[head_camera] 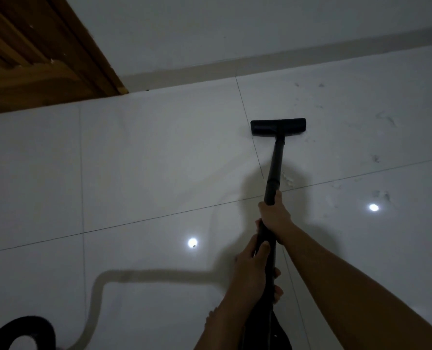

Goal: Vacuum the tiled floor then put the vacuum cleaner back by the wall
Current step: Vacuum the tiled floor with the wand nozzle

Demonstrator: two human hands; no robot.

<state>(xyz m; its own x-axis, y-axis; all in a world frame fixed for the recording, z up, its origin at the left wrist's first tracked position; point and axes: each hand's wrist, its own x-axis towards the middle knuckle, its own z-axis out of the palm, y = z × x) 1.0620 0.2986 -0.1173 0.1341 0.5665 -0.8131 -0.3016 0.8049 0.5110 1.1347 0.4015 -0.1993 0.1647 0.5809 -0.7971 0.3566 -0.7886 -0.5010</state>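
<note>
A black vacuum wand (275, 162) runs from my hands down to a flat black floor head (278, 127) resting on the white tiled floor (146, 160), a short way from the wall. My right hand (275, 217) grips the wand higher along it. Just behind it, my left hand (251, 270) is wrapped around the wand's lower, thicker handle part. Dark bits of dirt and hair (386, 120) lie on the tiles right of the head, with small white crumbs (288, 179) beside the wand.
The white wall (235, 29) with a beige skirting strip (260, 63) runs across the top. A brown wooden door (28, 54) stands at top left. A black curved hose (20, 329) shows at bottom left. Two ceiling lights reflect on the glossy tiles.
</note>
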